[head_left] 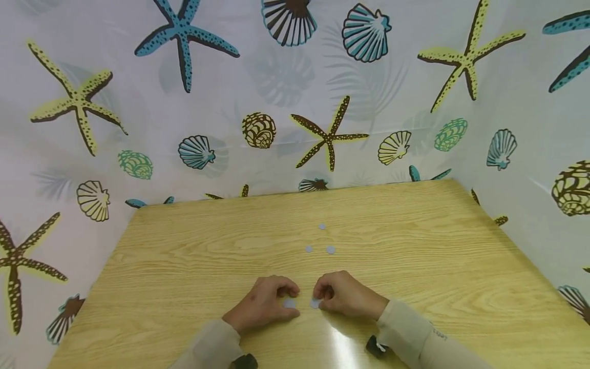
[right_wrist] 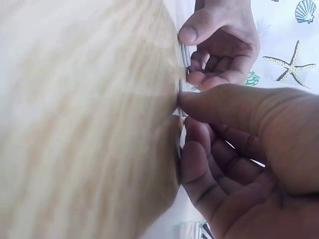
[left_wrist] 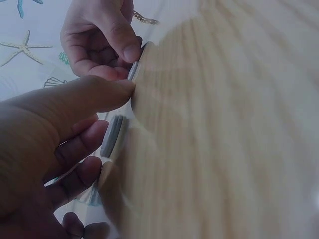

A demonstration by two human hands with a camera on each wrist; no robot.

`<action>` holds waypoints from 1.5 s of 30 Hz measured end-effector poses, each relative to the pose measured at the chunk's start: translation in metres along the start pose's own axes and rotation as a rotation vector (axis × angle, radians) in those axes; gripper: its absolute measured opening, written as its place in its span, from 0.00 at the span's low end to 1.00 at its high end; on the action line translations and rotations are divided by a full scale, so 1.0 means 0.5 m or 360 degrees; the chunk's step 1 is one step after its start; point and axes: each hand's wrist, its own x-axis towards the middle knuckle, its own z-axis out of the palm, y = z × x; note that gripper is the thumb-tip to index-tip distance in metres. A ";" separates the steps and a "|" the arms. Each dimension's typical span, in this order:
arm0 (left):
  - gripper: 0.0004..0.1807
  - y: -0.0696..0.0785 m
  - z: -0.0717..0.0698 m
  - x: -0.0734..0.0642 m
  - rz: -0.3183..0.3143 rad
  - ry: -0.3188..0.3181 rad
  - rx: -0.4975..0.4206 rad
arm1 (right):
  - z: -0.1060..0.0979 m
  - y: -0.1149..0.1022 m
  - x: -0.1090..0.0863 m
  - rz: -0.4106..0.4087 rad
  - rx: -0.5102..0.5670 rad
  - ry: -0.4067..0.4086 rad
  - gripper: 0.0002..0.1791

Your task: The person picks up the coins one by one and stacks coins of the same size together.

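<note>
On the wooden table, my left hand (head_left: 262, 305) curves loosely about a short stack of silver coins (head_left: 289, 303). The left wrist view shows the stack's edge (left_wrist: 114, 137) between thumb and fingers; the thumb is apart from it, and fingertip contact is hard to tell. Just to the right, my right hand (head_left: 345, 297) pinches a flat silver coin (head_left: 315, 303) at the tabletop, its fingers partly covering it. That coin appears edge-on (right_wrist: 180, 89) by the right thumb in the right wrist view.
Farther back on the table (head_left: 207, 246) lie three more silver discs: a rear one (head_left: 322, 226), a left one (head_left: 309, 249) and a right one (head_left: 330, 250). A white cloth (head_left: 286, 77) printed with starfish and shells stands behind and beside the table.
</note>
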 end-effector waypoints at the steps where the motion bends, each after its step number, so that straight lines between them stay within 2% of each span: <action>1: 0.20 0.001 0.002 0.002 0.0001 0.0001 -0.0003 | 0.000 -0.001 0.000 0.0001 0.0001 0.0002 0.07; 7: 0.17 0.008 0.014 0.012 0.0005 0.0025 -0.0014 | 0.002 -0.002 -0.002 -0.0003 0.0004 0.0006 0.06; 14: 0.15 0.021 0.024 0.020 0.0090 0.0049 -0.0024 | 0.007 0.003 -0.002 0.0026 0.0018 0.0022 0.05; 24: 0.12 0.028 0.031 0.026 -0.0007 0.0056 -0.0031 | 0.010 0.002 -0.003 0.0012 0.0050 0.0017 0.05; 31: 0.12 0.024 0.034 0.028 0.0044 0.0072 -0.0050 | 0.013 0.001 -0.002 0.0013 0.0036 0.0019 0.05; 38: 0.11 0.028 0.033 0.028 -0.0016 0.0076 -0.0042 | 0.014 0.001 -0.003 0.0026 0.0028 0.0024 0.06; 45: 0.11 0.030 0.032 0.029 -0.0008 0.0062 -0.0058 | 0.014 -0.001 -0.001 0.0024 0.0004 0.0029 0.06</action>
